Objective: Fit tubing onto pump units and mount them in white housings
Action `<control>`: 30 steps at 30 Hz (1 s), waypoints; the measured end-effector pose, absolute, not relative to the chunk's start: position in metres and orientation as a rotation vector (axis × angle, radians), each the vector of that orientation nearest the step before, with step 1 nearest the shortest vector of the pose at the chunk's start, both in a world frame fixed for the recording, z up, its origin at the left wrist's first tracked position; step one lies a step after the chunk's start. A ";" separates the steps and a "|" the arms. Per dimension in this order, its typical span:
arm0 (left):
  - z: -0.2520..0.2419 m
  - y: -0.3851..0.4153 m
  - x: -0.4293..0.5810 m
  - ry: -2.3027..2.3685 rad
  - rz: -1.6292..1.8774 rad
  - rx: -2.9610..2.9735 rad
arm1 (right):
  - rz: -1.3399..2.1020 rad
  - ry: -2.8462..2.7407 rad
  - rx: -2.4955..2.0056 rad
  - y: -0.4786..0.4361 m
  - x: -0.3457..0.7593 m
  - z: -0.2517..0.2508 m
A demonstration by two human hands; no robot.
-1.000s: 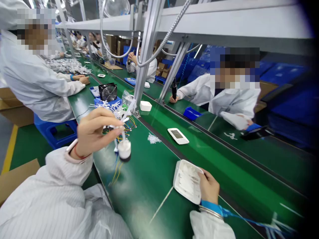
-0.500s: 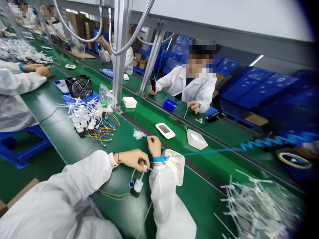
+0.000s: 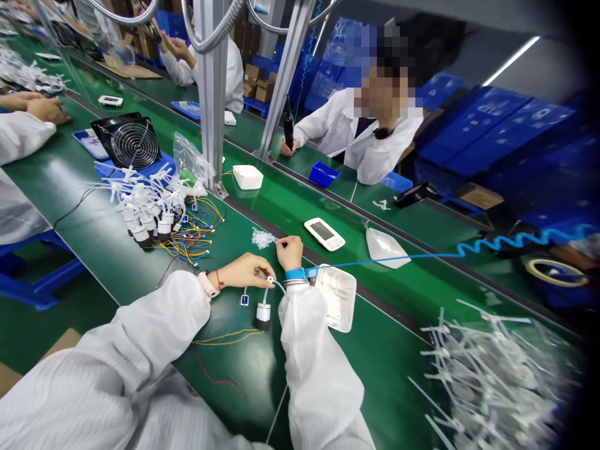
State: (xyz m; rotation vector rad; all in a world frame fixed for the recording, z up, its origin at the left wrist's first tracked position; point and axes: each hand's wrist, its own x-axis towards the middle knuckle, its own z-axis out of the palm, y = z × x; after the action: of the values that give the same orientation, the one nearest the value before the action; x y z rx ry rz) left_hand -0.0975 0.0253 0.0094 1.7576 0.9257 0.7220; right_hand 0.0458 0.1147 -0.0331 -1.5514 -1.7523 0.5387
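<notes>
The left hand (image 3: 239,272) pinches a small white connector (image 3: 270,279); just below it, the white cylinder (image 3: 263,315) now stands upright on the table (image 3: 384,350). The narrowly closed right hand (image 3: 289,252) sits beside white plastic trimmings (image 3: 263,237).

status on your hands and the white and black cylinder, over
Left hand at thin white tube, right hand just beyond it; white-and-black cylinder upright on green belt; blue coiled cord passing white plastic casing.

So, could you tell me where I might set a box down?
The bare belt between the white tray and the heap of white ties is free. It is crowded around the wired white parts and your left hand and right hand.
</notes>
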 end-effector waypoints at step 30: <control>0.029 -0.019 -0.056 1.019 0.892 2.095 | 1.064 -1.781 -1.132 -0.031 0.119 0.023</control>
State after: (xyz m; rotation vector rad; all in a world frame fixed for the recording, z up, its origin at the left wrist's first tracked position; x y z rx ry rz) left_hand -0.0562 -0.0186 0.0291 2.0948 1.0192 0.8923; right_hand 0.1193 -0.0306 0.0230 -1.1323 -1.7811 1.0643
